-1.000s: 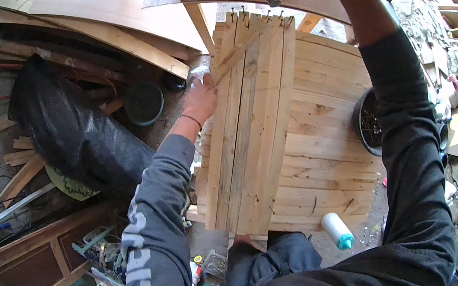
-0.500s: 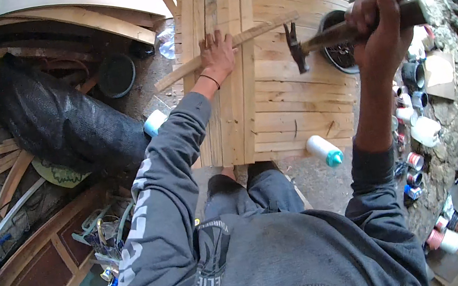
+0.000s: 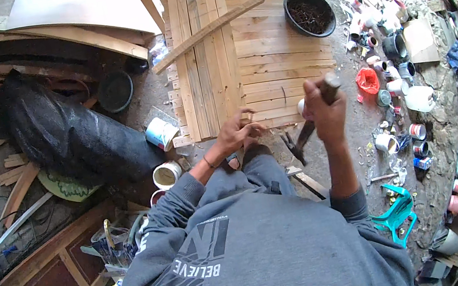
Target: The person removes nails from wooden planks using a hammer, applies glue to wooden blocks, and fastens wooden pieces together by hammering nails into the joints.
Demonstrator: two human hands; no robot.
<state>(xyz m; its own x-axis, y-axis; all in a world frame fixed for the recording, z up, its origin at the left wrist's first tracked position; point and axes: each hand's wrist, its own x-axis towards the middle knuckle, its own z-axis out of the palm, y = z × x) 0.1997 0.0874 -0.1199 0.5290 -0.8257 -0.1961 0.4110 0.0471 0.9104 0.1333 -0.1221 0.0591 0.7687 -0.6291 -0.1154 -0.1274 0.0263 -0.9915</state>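
Note:
In my right hand (image 3: 326, 110) is a hammer (image 3: 303, 135), gripped by the handle. Its dark claw head points down past the near edge of the wooden panel, and the handle's butt shows above my fist. My left hand (image 3: 234, 135) hovers by the panel's near edge, above my knees, fingers loosely bent and apart; I make out nothing in them. Long planks (image 3: 204, 80) lie side by side on the left of the slatted panel (image 3: 283, 69). Across them, slanting, rests a thin wooden batten (image 3: 209, 33). Nails stick up at the planks' far end.
A black bowl of nails (image 3: 310, 13) sits on the panel's far right. A white bottle (image 3: 301, 107) is partly hidden behind my right hand. Left are a black wrapped bundle (image 3: 76, 130) and a white tub (image 3: 161, 133). Cans and a teal plastic chair (image 3: 397, 212) stand right.
My left hand has let go of the batten and planks and drawn back toward me. My right hand has lowered the hammer, its head now pointing down. The view has shifted.

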